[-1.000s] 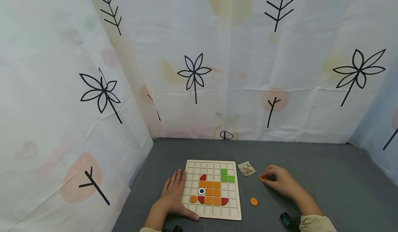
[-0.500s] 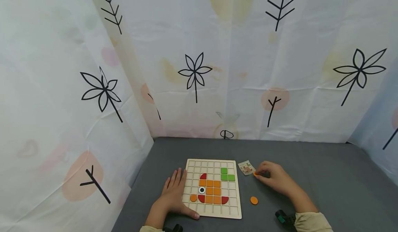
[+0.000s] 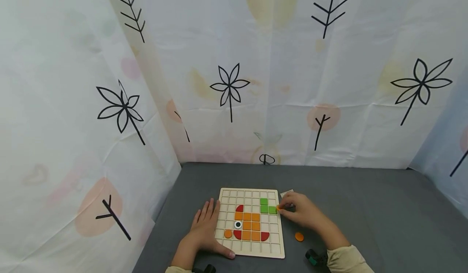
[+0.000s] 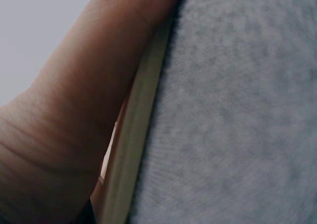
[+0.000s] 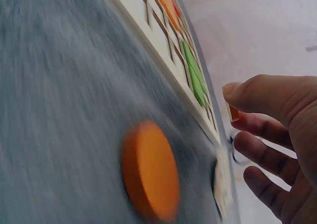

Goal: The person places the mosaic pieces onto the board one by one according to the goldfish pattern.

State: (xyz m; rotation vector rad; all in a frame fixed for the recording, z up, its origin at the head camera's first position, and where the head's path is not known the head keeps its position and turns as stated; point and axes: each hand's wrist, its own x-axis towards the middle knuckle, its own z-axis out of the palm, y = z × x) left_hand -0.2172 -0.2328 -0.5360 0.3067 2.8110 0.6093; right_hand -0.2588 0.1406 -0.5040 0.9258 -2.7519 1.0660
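Observation:
A pale wooden grid board (image 3: 268, 248) lies on the grey table, bearing green squares (image 3: 264, 205), orange squares (image 3: 251, 226), red rounded pieces, an orange disc (image 3: 228, 234) and an eye piece (image 3: 238, 224). My left hand (image 3: 204, 228) rests at the board's left side, fingers straight and spread, thumb along the near edge. At the opposite side, my right hand (image 3: 301, 211) pinches a small orange piece (image 5: 234, 113) between thumb and index finger, right at the board's edge beside the green squares. The right wrist view shows this piece edge-on; its full outline is hidden.
Another orange disc (image 3: 299, 237) lies on the table right of the board. A small printed card (image 3: 287, 193) sits by the far right corner, mostly covered by my right hand in the head view. A patterned white cloth (image 3: 292, 135) hangs behind the table.
My right hand has moved left with the orange piece, from beyond the card to the board's right edge, and now overlaps the card. My left hand stays at the board.

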